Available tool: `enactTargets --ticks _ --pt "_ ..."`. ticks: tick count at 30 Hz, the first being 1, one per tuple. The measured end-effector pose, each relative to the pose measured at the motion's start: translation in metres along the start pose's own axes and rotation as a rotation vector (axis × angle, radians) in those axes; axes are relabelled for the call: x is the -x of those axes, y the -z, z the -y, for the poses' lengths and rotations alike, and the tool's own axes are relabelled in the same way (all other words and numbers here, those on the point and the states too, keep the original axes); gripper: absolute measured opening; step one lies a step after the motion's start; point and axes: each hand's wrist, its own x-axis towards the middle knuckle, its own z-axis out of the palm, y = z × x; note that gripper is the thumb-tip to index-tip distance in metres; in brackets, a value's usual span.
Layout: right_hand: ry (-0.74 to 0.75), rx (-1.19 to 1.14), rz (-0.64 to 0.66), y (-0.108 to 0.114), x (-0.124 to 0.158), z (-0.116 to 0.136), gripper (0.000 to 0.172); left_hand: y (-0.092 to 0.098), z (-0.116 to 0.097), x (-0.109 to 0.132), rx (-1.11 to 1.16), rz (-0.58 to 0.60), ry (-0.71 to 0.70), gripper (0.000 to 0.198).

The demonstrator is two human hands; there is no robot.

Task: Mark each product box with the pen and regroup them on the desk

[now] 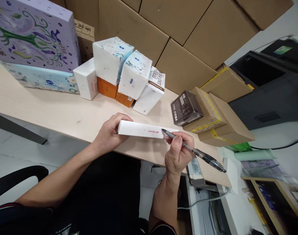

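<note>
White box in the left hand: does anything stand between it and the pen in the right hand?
Nothing visible does. The pen in the right hand has its tip right at the white box's printed side; the left hand grips the opposite end, away from the tip.

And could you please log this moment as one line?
left hand: grips long white box | right hand: holds pen | pen tip: by red lettering

"Super" and apparently "Meal" stand on a white carton [149, 97], "QUALITY" on the dark shirt [73, 210].
</note>
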Motion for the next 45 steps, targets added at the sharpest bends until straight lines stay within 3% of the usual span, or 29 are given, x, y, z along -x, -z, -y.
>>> enactTargets --ticks 4,9,11,13,16,19,22,28,33,38,41,45 --pt "-0.078 -0.054 -0.024 -0.002 -0.001 0.004 0.016 -0.001 0.001 0.0 -0.007 -0.015 -0.006 0.017" --pt "-0.161 -0.144 -0.317 0.01 -0.006 0.006 0.022 -0.002 0.001 0.0 0.008 -0.027 0.035 0.02" --pt "-0.256 -0.108 -0.335 0.026 -0.008 0.0 0.027 -0.001 0.001 0.0 0.008 -0.028 0.047 0.02" --pt "-0.411 -0.035 -0.231 0.045 -0.009 -0.011 0.032 -0.001 0.001 0.0 -0.001 -0.03 0.053 0.022" --pt "-0.577 0.224 0.101 0.064 -0.009 -0.032 0.044 -0.001 0.001 0.0 -0.012 -0.04 0.057 0.023" --pt "-0.534 0.561 0.38 0.064 -0.011 -0.047 0.049 -0.002 0.0 -0.001 -0.018 -0.04 0.068 0.024" --pt "-0.442 0.802 0.507 0.049 -0.015 -0.053 0.042 -0.002 -0.001 -0.001 -0.024 -0.035 0.075 0.025" --pt "-0.421 0.892 0.52 0.033 -0.02 -0.049 0.044 -0.001 -0.001 -0.001 -0.03 -0.038 0.092 0.024" --pt "-0.36 1.009 0.328 0.071 -0.005 -0.038 0.062 -0.002 0.0 -0.002 -0.036 -0.034 0.079 0.024" --pt "-0.665 1.102 0.463 0.121 0.009 -0.037 0.089 -0.003 0.001 -0.001 -0.03 -0.033 0.08 0.024" --pt "-0.666 1.033 0.497 0.133 0.01 -0.044 0.086 -0.003 0.002 -0.001 -0.021 -0.034 0.072 0.024" --pt "-0.595 1.025 0.439 0.131 0.009 -0.05 0.092 -0.003 0.003 -0.001 -0.018 -0.035 0.065 0.026"
